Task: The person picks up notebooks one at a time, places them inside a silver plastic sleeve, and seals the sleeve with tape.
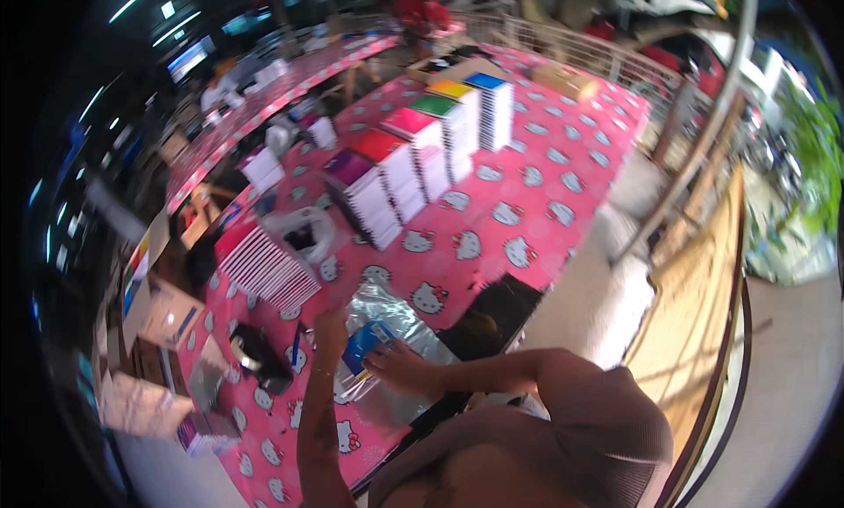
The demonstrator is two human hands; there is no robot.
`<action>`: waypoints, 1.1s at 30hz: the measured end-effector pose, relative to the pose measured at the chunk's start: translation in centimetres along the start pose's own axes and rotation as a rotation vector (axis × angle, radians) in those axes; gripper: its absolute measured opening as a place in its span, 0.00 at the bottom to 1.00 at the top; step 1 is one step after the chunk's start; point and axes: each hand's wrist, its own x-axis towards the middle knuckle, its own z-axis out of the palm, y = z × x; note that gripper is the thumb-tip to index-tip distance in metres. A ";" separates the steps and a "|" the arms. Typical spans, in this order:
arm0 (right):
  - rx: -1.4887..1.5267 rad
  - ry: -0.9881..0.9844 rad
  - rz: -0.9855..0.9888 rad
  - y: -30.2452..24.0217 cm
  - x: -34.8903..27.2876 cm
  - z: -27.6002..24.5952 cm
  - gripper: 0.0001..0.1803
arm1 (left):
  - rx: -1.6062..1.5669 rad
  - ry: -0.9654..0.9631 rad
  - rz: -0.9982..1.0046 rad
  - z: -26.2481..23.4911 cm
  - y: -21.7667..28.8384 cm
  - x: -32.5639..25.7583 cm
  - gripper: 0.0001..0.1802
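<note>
We observe both hands at work low on a table covered by a pink tablecloth [563, 244] with a white cat-face print. Our right hand [403, 368] is palm down on a blue notebook [359, 348], fingers extended forward and lying over its lower right part; we see no grip there. The right elbow is bent out to the side, so that the forearm runs nearly level across to the notebook. Our left forearm rises steeply from the lower edge, and the left hand [331, 330] is at the notebook's left side, beside a clear plastic bag [396, 410]. Its fingers look curled, but blur leaves us unable to tell whether they pinch anything. The notebook is on the bag, directly before the body. Left of the left hand we record a blue pen [295, 348] and a black tape dispenser [261, 359]; ahead of it, a leaning stack of red-covered notebooks [268, 271]. Farther off stands a row of spiral notebook piles [409, 152], topped purple, red, pink, green, yellow and blue
</note>
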 end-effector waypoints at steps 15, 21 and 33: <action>0.050 0.192 -0.108 0.6 -0.3 -0.2 0.33 | -0.177 -0.021 -0.310 -2.5 4.6 -4.9 0.11; 0.014 0.215 -0.115 0.6 -1.0 0.5 0.30 | -0.048 0.121 -0.188 -2.4 8.0 -6.8 0.06; 0.057 0.156 -0.168 1.4 -1.6 1.4 0.25 | -0.089 0.119 -0.119 -3.1 9.0 -7.2 0.03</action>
